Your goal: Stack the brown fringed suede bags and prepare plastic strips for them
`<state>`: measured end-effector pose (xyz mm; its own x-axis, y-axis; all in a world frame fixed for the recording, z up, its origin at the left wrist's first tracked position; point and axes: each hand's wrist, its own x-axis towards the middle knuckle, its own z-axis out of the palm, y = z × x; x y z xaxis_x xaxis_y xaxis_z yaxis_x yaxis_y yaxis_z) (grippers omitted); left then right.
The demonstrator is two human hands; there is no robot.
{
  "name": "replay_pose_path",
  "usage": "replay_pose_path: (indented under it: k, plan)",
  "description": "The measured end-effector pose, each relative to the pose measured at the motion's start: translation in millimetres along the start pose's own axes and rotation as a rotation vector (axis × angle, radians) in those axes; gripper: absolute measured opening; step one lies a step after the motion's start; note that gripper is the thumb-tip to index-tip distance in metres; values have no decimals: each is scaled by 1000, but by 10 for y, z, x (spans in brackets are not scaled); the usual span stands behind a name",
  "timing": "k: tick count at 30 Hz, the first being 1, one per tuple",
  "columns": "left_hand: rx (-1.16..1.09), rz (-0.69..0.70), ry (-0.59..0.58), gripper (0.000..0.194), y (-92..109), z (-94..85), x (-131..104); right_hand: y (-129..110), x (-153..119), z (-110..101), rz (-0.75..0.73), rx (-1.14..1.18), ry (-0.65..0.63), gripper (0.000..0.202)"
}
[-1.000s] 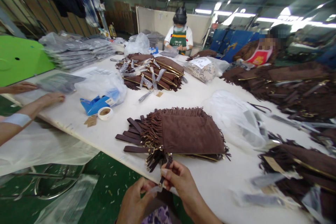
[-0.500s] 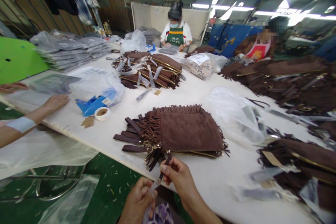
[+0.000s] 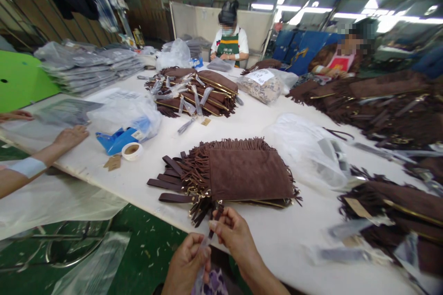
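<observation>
Crowded workshop, long white desk (image 3: 138, 184) running away from the near edge, strewn with brown fringed suede bags and clear plastic. Nearest, one flat stack of fringed bags (image 3: 249, 173) with loose dark straps (image 3: 166, 184) fanned out on its left side and gold hardware along the near edge. At the desk's near edge, right hand (image 3: 237, 235) pinched narrow on a dark pull strap (image 3: 217, 215) hanging off the front of the stack, fingertips closed round its lower end. Left hand (image 3: 187, 262) just below and beside, curled shut on a small clear plastic sleeve (image 3: 205, 246) held up to the strap's tip; too blurred to tell whether the strap sits inside the sleeve yet.

By the look of it, work on this piece only beginning: strap gripped, sleeve at its end, nothing visibly slid on. Farther back, a second stack of bags (image 3: 197, 92) with pale wrapped strips across it, seemingly done. To the right, big unsorted heaps of brown bags (image 3: 380, 106) apparently left to do.

At left, another person's hand (image 3: 71, 136) flat on the desk, near a tape roll (image 3: 131, 151) and a blue dispenser (image 3: 116, 140). Across the desk, two more people seated at work
</observation>
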<state>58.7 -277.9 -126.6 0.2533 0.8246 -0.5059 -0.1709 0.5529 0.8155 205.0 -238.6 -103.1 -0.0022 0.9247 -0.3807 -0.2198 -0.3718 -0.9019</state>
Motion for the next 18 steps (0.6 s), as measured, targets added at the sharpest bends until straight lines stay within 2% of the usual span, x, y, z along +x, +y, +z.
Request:
replay_pose_path:
  k: [3,7,10,13,16,18]
  plan:
    - [-19,-5,-15,48,28,63,21,42,20,-17,22,35,10,38]
    - [-96,-65,69,48,26,133,44,74,25,-55,92,44,7,37]
    - [-127,-57,107,49,10,138,100,46,39,-104,149,27,-54,38]
    - [-114,-34,110,52,33,128,175,-22,100,-152,124,9,-90,44]
    - [-51,-28,151,54,106,151,216,-77,195,-155,77,-40,10,53]
    - [12,-7,190,56,164,183,213,-78,251,-125,113,-42,70,60]
